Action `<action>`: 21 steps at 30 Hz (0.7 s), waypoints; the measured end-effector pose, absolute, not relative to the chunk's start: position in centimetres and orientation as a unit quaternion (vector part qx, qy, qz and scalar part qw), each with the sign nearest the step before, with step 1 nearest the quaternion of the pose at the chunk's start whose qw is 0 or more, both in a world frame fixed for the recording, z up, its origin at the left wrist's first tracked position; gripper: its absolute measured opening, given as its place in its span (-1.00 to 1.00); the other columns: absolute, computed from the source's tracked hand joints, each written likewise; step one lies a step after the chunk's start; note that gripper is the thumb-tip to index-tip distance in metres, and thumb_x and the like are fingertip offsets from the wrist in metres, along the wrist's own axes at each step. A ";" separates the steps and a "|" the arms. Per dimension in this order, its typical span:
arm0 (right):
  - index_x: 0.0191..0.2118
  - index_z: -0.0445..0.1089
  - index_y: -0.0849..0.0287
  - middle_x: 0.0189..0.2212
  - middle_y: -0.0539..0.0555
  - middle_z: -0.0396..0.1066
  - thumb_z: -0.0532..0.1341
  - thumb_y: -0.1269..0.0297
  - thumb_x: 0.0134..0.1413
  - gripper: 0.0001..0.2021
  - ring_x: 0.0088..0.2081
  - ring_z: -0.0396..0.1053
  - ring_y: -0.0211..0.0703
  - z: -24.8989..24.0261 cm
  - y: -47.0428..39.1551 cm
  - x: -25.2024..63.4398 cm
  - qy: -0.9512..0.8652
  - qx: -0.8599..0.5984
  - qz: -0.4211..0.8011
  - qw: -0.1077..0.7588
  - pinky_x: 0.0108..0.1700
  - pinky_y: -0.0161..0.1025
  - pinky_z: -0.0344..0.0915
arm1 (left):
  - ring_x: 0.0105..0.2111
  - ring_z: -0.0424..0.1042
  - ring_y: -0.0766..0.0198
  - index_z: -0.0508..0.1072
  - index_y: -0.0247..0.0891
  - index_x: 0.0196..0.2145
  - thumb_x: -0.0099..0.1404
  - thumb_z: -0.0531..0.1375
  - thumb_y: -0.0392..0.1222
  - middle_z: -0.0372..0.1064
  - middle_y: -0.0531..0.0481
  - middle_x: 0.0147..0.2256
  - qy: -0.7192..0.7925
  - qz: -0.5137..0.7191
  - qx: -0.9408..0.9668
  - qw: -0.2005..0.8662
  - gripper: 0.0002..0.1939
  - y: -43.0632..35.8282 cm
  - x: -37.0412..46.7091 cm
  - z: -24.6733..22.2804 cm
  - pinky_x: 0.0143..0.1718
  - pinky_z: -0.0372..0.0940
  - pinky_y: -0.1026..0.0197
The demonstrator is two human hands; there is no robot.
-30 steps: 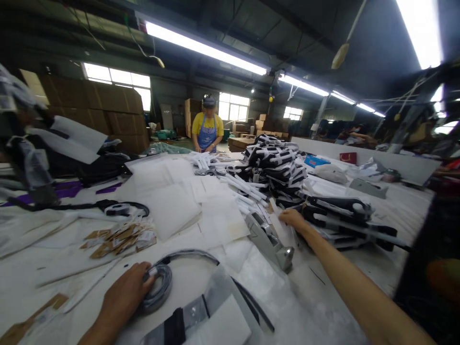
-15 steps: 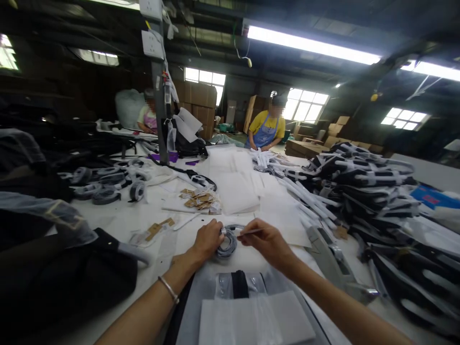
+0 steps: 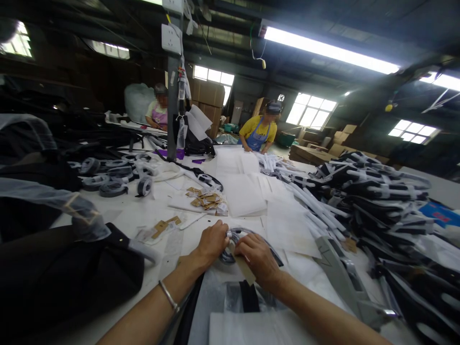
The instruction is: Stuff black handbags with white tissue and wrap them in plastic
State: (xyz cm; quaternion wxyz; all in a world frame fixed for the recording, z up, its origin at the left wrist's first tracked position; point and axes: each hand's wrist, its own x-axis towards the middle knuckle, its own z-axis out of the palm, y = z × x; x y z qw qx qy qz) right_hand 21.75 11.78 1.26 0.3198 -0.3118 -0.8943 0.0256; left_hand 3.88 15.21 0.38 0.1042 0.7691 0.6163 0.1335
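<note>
Coil (image 3: pixel 226 258) on table (image 3: pixel 199 218), near middle of near edge, partly hidden under hands. Left hand (image 3: pixel 213 243) curled closed, fingers gripping coil's left side. Right hand (image 3: pixel 258 258) over coil's right side, fingers bent, pinched on strip (image 3: pixel 245 271), which slants toward near edge. Wrapped item (image 3: pixel 205 306) lies between coil and near edge. Dispenser (image 3: pixel 339 269) toward right edge, heap (image 3: pixel 381 177) just beyond. Tags (image 3: pixel 208 199) past coil, toward far edge. Rolls (image 3: pixel 113 188) toward left edge.
</note>
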 end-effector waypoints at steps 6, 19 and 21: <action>-0.42 0.37 0.11 -0.07 0.13 0.42 0.28 0.53 -0.01 -0.84 -0.03 0.32 0.05 0.1 13.2 20.6 -0.851 -0.395 -0.038 0.344 -0.03 -0.03 0.24 | -0.15 0.46 0.11 0.42 -0.20 -0.17 0.28 0.13 -0.21 0.36 -0.10 -0.11 0.605 0.152 0.771 0.130 -0.83 14.5 4.3 1.2 -0.18 0.29 0.15; -0.28 0.24 0.11 -0.31 0.09 0.41 0.03 0.63 -0.01 -0.74 -0.24 0.37 -0.06 -1.2 15.7 20.5 -0.883 -0.311 -0.093 0.340 0.14 0.01 0.25 | -0.20 0.45 0.14 0.44 -0.33 -0.14 0.43 0.01 -0.07 0.45 -0.09 -0.24 0.589 0.244 0.683 0.356 -0.69 17.5 2.0 0.5 -0.13 0.32 0.08; -0.23 0.26 0.12 -0.28 0.10 0.42 0.04 0.62 -0.02 -0.72 -0.20 0.36 -0.04 -1.1 15.8 20.5 -0.884 -0.305 -0.093 0.341 0.15 0.04 0.24 | -0.22 0.45 0.17 0.43 -0.33 -0.13 0.41 0.09 -0.01 0.44 -0.07 -0.20 0.569 0.238 0.664 0.424 -0.68 18.3 2.0 -0.7 -0.17 0.37 0.05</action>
